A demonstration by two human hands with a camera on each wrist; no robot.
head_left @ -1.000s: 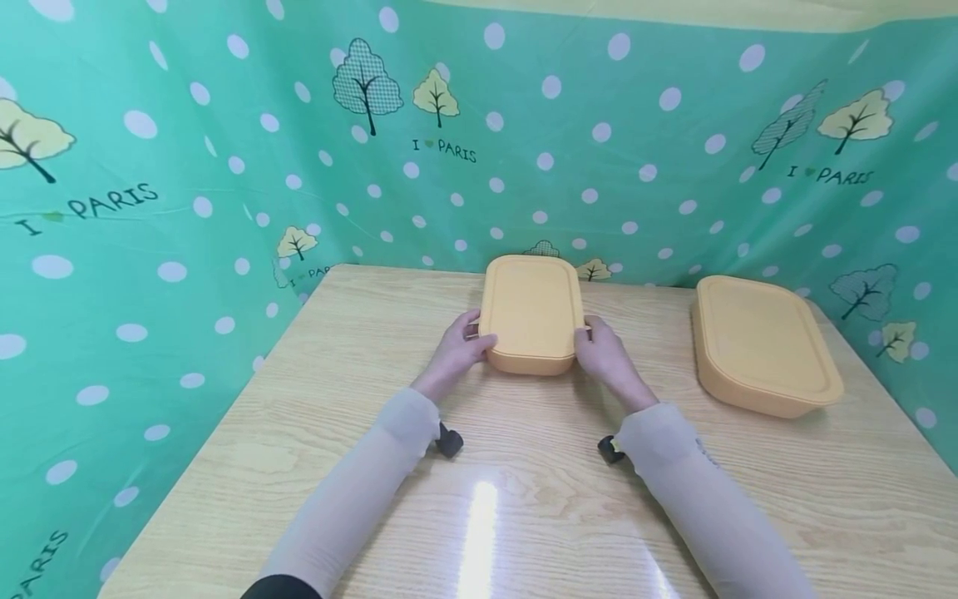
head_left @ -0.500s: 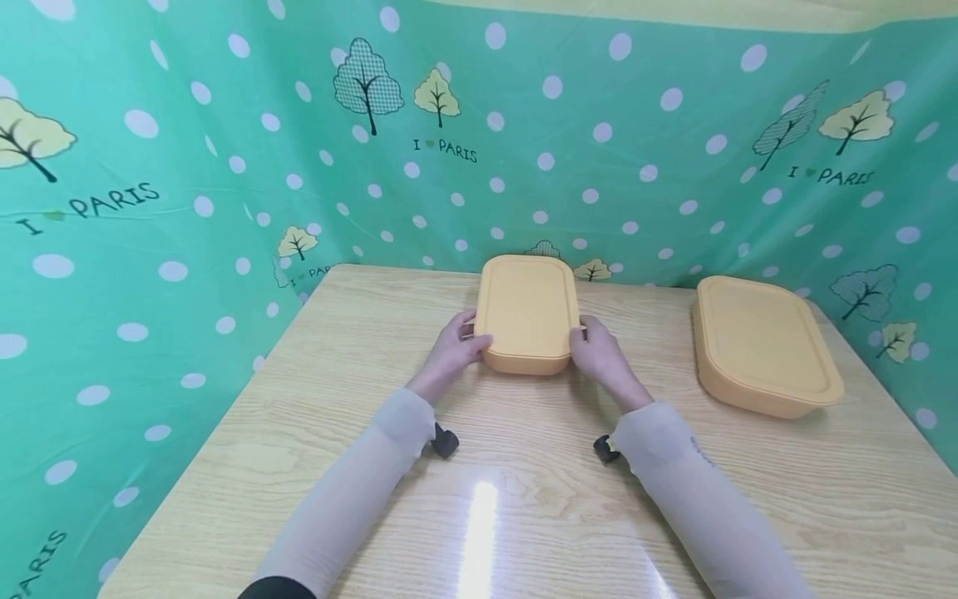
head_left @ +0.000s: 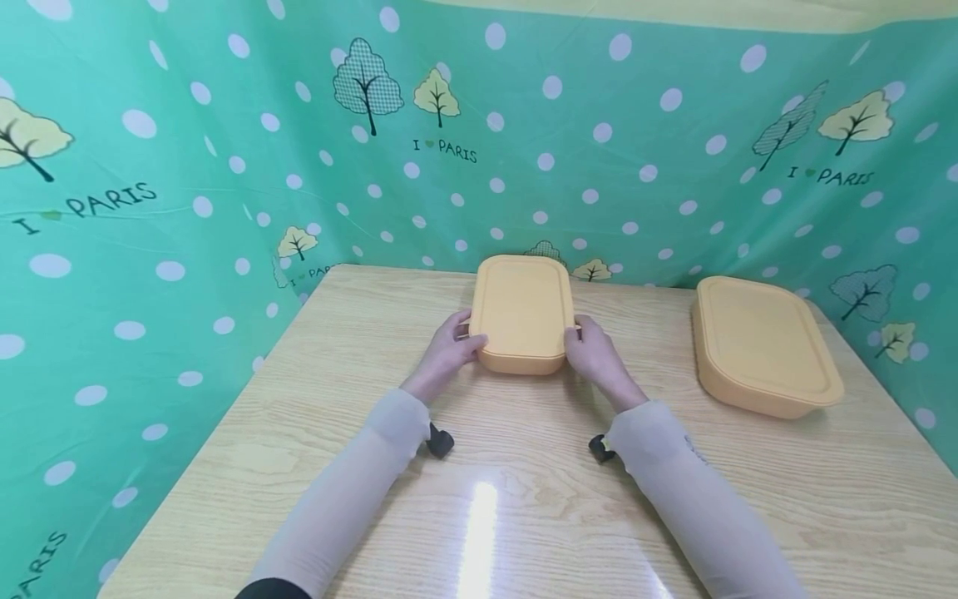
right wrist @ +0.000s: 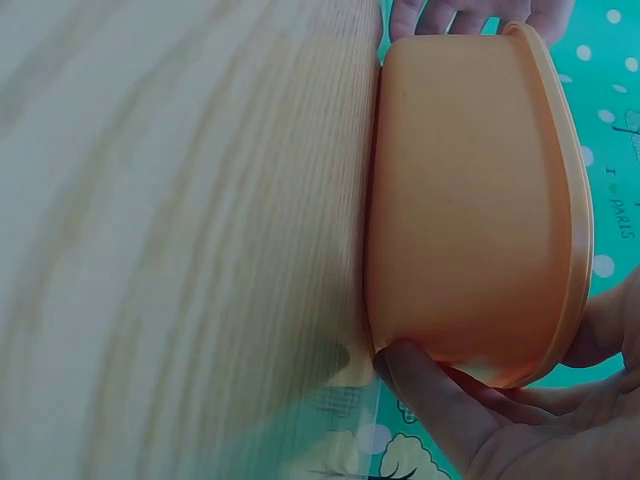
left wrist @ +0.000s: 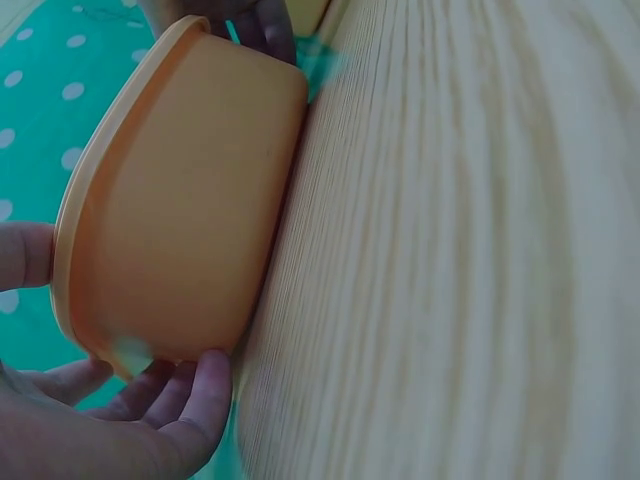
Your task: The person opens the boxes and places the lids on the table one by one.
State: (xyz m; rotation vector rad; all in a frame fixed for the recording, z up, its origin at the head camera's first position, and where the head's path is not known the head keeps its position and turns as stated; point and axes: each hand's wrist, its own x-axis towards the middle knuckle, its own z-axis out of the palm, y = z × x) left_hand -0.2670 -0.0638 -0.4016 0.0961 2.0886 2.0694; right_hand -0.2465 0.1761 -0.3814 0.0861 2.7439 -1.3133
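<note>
A lidded orange food container (head_left: 521, 309) sits near the table's far edge, its base against the wood in both wrist views. My left hand (head_left: 449, 345) grips its left side, thumb at the lid's rim; in the left wrist view that hand's fingers (left wrist: 205, 400) lie along the side wall. From the right, my right hand (head_left: 595, 349) holds the opposite side, and the right wrist view has its fingers (right wrist: 430, 390) against the wall low down, with the thumb (right wrist: 600, 325) by the lid. The lid covers whatever is inside.
A larger lidded orange container (head_left: 767, 345) stands at the right of the wooden table (head_left: 359, 491). Behind and to the left hangs a green dotted curtain (head_left: 247, 166), close to the table's far edge.
Both hands and the container between them have shifted a little to the left along the table. The larger container has stayed where it was.
</note>
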